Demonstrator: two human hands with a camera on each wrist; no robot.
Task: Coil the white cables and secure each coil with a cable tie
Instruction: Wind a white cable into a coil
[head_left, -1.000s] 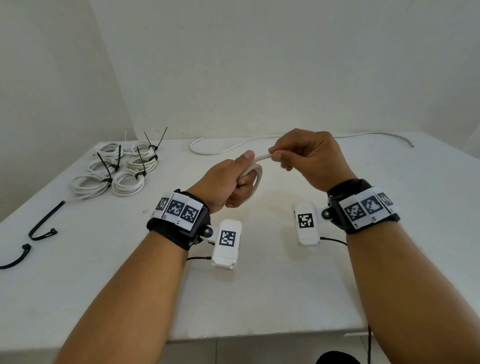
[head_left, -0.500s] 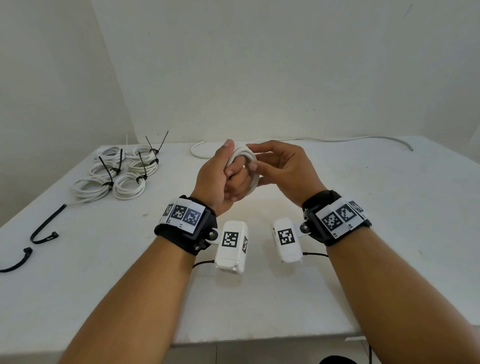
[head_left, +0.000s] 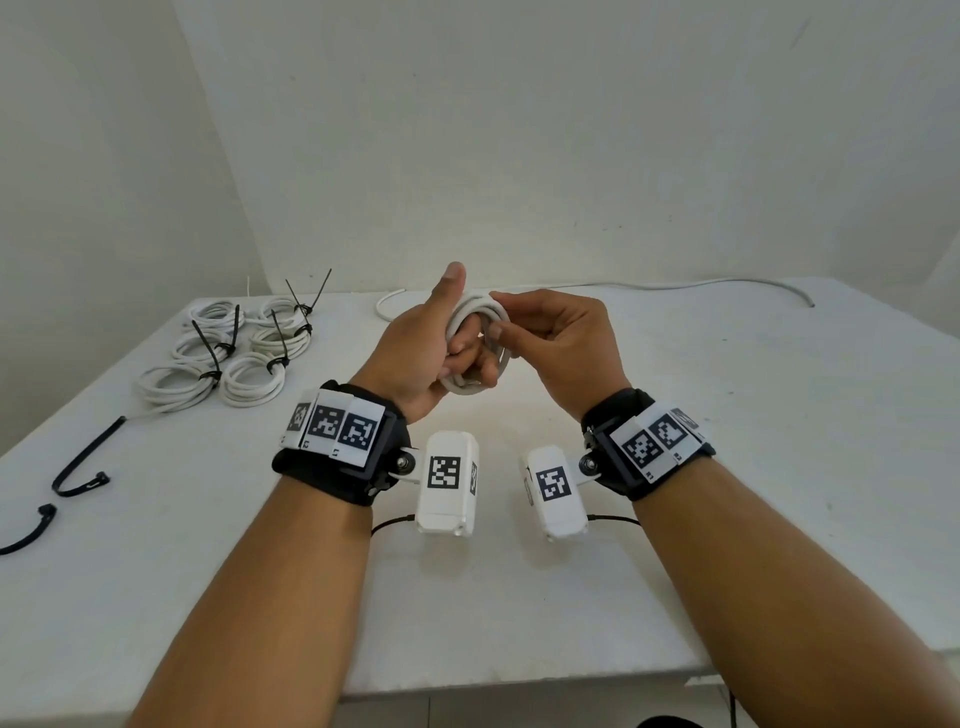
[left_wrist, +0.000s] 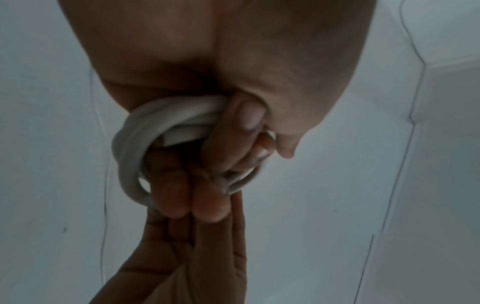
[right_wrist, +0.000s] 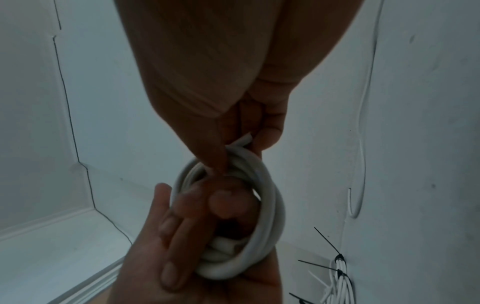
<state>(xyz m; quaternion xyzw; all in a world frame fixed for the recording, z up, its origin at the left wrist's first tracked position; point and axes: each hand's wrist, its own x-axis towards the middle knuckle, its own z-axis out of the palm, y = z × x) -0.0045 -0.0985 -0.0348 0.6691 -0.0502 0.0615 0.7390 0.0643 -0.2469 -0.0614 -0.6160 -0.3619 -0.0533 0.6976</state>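
A small white cable coil (head_left: 475, 343) is held up over the middle of the table. My left hand (head_left: 441, 343) grips its lower part with curled fingers, thumb raised. My right hand (head_left: 524, 327) pinches the coil's top turn near the cable's cut end (right_wrist: 245, 139). In the left wrist view the coil (left_wrist: 135, 139) loops round my curled fingers (left_wrist: 241, 131). In the right wrist view the coil (right_wrist: 265, 205) stands as a ring between both hands. Another loose white cable (head_left: 675, 285) lies along the table's far edge.
Several finished coils (head_left: 228, 353) with black cable ties lie at the table's far left. Two loose black ties (head_left: 83, 467) lie near the left edge. The white table (head_left: 779, 467) meets white walls behind and to the left.
My right hand came in from the upper right to the coil and laid the cable's last length onto it. Both hands rose a little. My left thumb lifted off the coil.
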